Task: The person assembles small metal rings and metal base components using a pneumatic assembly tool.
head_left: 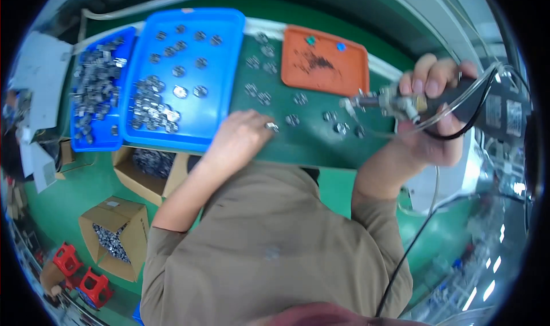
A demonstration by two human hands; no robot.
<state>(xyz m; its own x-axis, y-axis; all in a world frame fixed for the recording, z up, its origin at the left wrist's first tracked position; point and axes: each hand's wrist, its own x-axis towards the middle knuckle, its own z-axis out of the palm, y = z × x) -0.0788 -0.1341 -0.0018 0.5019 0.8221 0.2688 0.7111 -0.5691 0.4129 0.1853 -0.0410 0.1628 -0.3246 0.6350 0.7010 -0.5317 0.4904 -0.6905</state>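
My left hand (pixel 243 134) rests at the near edge of the green work table, its fingers closed on a small round metal part (pixel 272 127). My right hand (pixel 432 111) is raised over the table's right side, wrapped round a power screwdriver (pixel 389 103) with a silver tip pointing left. A clear tube (pixel 467 94) and a black cable (pixel 478 117) run by the tool. Below its tip lie several loose metal parts (pixel 341 128), apart from it. More of these parts (pixel 263 98) are scattered across the table beyond my left hand.
A large blue tray (pixel 220 74) holds more metal parts, some piled. Left of it, a narrower blue tray (pixel 86 143) is heaped with metal pieces. An orange tray (pixel 352 83) contains small dark bits. Cardboard boxes (pixel 94 211) and red stools (pixel 94 286) stand below.
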